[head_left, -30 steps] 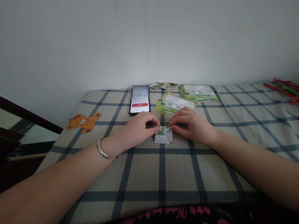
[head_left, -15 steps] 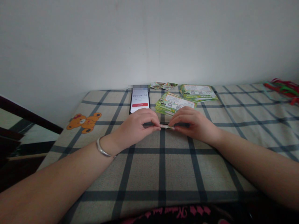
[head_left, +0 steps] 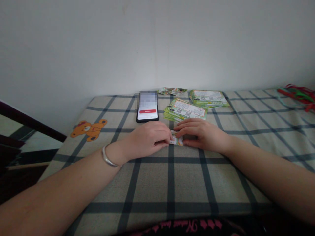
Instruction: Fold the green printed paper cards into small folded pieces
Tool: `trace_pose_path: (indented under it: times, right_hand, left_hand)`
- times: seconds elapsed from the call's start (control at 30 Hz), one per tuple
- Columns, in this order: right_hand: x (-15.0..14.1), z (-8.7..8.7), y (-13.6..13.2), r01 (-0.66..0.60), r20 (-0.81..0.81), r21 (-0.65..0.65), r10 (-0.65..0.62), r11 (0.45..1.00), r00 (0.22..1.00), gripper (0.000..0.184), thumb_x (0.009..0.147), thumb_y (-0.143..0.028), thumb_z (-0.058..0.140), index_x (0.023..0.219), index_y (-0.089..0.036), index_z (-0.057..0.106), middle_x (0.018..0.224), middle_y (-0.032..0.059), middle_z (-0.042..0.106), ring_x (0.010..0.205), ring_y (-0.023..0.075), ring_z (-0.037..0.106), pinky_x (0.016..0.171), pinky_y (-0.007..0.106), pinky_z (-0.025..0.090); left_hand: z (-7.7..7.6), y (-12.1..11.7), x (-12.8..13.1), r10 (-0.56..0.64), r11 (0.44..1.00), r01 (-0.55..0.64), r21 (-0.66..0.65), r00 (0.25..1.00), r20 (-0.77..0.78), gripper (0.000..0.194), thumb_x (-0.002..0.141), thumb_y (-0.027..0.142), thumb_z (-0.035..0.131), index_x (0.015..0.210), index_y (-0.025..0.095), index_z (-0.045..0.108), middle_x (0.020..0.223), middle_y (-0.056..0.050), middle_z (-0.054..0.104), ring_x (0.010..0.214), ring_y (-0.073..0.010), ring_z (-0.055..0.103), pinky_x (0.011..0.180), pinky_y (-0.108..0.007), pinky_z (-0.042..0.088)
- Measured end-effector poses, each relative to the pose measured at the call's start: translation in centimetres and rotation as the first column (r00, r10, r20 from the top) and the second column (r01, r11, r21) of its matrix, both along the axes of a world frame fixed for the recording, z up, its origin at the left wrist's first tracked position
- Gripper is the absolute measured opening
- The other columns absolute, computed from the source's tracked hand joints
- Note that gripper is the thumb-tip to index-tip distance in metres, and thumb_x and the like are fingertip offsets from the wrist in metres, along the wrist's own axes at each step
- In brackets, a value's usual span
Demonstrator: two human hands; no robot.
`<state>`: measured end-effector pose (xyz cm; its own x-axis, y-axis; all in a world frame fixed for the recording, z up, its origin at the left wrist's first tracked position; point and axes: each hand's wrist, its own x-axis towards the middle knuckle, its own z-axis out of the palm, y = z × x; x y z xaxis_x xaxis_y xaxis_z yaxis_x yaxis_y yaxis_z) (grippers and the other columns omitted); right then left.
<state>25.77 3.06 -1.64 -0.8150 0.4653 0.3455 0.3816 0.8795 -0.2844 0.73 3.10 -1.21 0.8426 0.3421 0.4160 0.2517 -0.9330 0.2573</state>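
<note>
Left hand (head_left: 149, 139) and right hand (head_left: 204, 135) grasp a printed paper (head_left: 178, 141) between them, one per side, seemingly to steady it over a checked tablecloth (head_left: 152, 183). Beyond, a smartphone (head_left: 147, 115) lies screen-up, likely for viewing, left of stacked leaflets (head_left: 188, 109).

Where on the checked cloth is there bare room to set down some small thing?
Bare cloth runs from the left hand and right hand to its near edge, and between bear picture and phone. Crowded: between the hands, a small paper; beyond them, front card stack, rear card stack and folded papers.
</note>
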Motion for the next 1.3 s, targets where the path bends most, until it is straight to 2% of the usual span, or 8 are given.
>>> trace_pose_path:
  times: [0.13,0.23,0.5,0.73,0.87,1.0,1.2,1.3]
  right_hand:
    - [-0.1,0.1,-0.1,0.049,0.009,-0.014,-0.049,0.999,0.999,0.026,0.084,-0.019,0.062,0.110,-0.017,0.064,0.113,0.0084,0.068,0.108,0.0198,0.060,0.096,0.037,0.048]
    - [-0.3,0.1,-0.4,0.120,-0.006,0.001,-0.120,0.993,0.993,0.030,0.082,-0.014,0.059,0.112,-0.015,0.061,0.110,0.0099,0.066,0.106,0.0206,0.059,0.095,0.038,0.049]
    - [-0.5,-0.4,-0.8,0.133,-0.031,-0.028,-0.134,0.991,0.991,0.044,0.082,-0.016,0.054,0.125,-0.010,0.052,0.124,0.0162,0.060,0.131,0.0259,0.041,0.108,0.045,0.040]
    - [-0.3,0.2,-1.0,0.099,0.036,-0.081,-0.096,0.992,0.995,0.051,0.076,-0.016,0.059,0.127,-0.010,0.052,0.127,0.0160,0.057,0.131,0.0265,0.042,0.109,0.043,0.039]
    - [-0.3,0.5,-1.1,0.102,0.029,-0.084,-0.100,0.991,0.995,0.047,0.078,-0.019,0.061,0.124,-0.013,0.054,0.122,0.0143,0.059,0.123,0.0244,0.049,0.105,0.041,0.043]
    - [-0.5,0.2,-0.9,0.128,0.025,0.011,-0.128,0.992,0.991,0.045,0.077,-0.025,0.066,0.119,-0.014,0.056,0.116,0.0110,0.063,0.116,0.0246,0.052,0.103,0.040,0.043]
    - [-0.4,0.2,-0.8,0.156,0.071,0.143,-0.167,0.977,0.983,0.052,0.079,-0.051,0.067,0.116,-0.015,0.062,0.110,0.0115,0.066,0.110,0.0286,0.054,0.099,0.045,0.043]
    - [-0.1,0.6,-0.8,0.117,0.087,0.147,-0.131,0.982,0.988,0.051,0.079,-0.054,0.067,0.113,-0.017,0.066,0.108,0.0103,0.068,0.108,0.0285,0.054,0.096,0.045,0.043]
  left_hand:
    - [-0.3,0.0,0.0,0.022,0.997,-0.020,0.068,0.999,-0.038,0.020,0.084,0.006,0.054,0.094,0.018,0.067,0.099,-0.002,0.070,0.101,-0.0179,0.060,0.095,-0.037,0.049]
    - [-0.5,0.0,-0.1,0.017,0.999,-0.014,0.051,0.998,-0.064,0.024,0.086,0.005,0.050,0.098,0.019,0.067,0.104,-0.002,0.069,0.105,-0.0180,0.058,0.098,-0.037,0.047]
    - [-0.4,-0.3,0.3,-0.092,0.995,0.091,-0.047,0.996,-0.003,0.024,0.091,0.005,0.046,0.091,0.016,0.067,0.097,-0.003,0.071,0.099,-0.0146,0.062,0.095,-0.030,0.050]
    - [-0.3,-0.2,0.3,-0.052,0.989,0.062,0.134,0.996,-0.076,0.023,0.094,0.012,0.048,0.086,0.018,0.068,0.096,-0.001,0.072,0.099,-0.0177,0.060,0.094,-0.036,0.048]
    - [0.1,-0.3,0.1,-0.021,0.974,0.053,0.222,0.989,-0.144,0.023,0.092,0.011,0.047,0.088,0.018,0.068,0.097,-0.002,0.071,0.096,-0.0186,0.060,0.093,-0.037,0.048]
    - [0.3,-0.5,0.1,0.042,0.956,0.008,0.294,0.986,-0.162,0.016,0.091,0.019,0.052,0.090,0.018,0.068,0.094,-0.003,0.070,0.091,-0.0197,0.060,0.090,-0.039,0.048]
    - [0.0,-0.7,0.3,0.183,0.940,-0.123,0.319,0.970,-0.163,0.016,0.090,0.028,0.057,0.095,0.016,0.067,0.097,-0.004,0.071,0.093,-0.0209,0.061,0.086,-0.038,0.048]
    - [0.0,-0.8,0.4,0.210,0.939,-0.154,0.308,0.965,-0.159,0.017,0.091,0.027,0.055,0.088,0.015,0.067,0.091,-0.005,0.071,0.090,-0.0200,0.062,0.084,-0.037,0.049]
